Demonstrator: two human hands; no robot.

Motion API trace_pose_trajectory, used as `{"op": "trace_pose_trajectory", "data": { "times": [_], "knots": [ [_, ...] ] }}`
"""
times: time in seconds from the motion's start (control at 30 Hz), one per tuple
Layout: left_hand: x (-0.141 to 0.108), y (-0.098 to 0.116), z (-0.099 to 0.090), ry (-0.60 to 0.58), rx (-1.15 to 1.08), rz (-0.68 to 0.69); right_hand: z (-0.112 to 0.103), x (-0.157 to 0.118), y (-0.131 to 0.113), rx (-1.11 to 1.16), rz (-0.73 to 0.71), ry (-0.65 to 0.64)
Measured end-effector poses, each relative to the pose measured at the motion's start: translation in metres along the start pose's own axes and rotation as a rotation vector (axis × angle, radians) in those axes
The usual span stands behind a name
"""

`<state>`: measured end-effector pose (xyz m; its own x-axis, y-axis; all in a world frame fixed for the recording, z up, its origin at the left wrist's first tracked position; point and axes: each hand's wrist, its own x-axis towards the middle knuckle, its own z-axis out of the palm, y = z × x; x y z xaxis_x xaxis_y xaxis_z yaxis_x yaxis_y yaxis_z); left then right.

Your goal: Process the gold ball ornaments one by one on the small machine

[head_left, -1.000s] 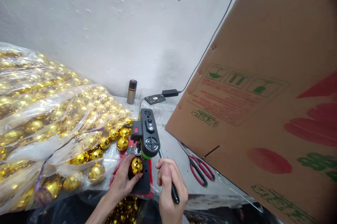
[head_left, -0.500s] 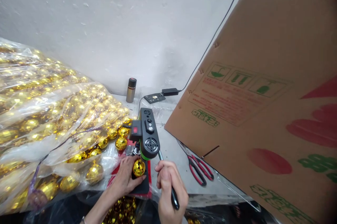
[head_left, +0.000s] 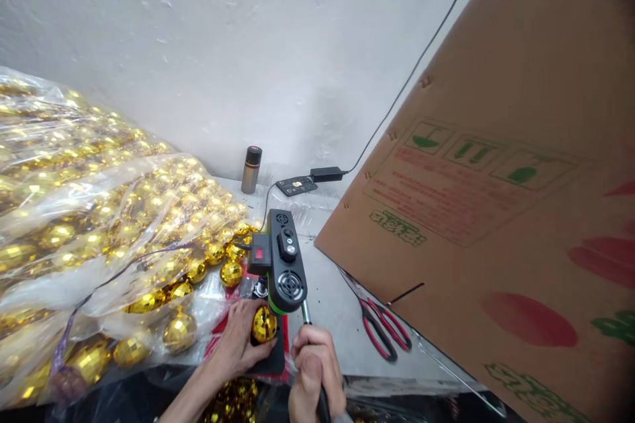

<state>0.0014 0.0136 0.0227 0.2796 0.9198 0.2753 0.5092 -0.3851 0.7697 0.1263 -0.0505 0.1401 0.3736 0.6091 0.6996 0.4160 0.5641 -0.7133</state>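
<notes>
Under the black drill-press-like machine (head_left: 288, 264) sits a shiny gold faceted ball (head_left: 264, 325) on the dark base. My left hand (head_left: 241, 337) curls round the ball from the left, its thumb along the ball's near side. My right hand (head_left: 317, 370) is closed on the black grip of the machine's metal lever (head_left: 306, 312), to the right of the base. A red sheet (head_left: 284, 343) shows beneath the base.
Clear plastic with many gold balls (head_left: 99, 237) covers the left. A large cardboard box (head_left: 446, 211) leans at right. Red-handled pliers (head_left: 384, 327), a spray-can-like cylinder (head_left: 251, 170) and a black power adapter (head_left: 326, 174) lie about. More gold pieces (head_left: 233, 400) are below the table edge.
My right hand has moved slightly down and left with the lever grip. The rest of the view has shifted a little; my left hand still holds the ball.
</notes>
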Motion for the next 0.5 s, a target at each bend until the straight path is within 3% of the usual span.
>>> {"op": "trace_pose_trajectory", "data": {
  "times": [0.5],
  "knots": [
    [-0.0017,-0.0023,0.0044,0.01,-0.036,-0.019,0.0035,-0.0082,0.0065,0.058,0.05,0.054]
  ]
}}
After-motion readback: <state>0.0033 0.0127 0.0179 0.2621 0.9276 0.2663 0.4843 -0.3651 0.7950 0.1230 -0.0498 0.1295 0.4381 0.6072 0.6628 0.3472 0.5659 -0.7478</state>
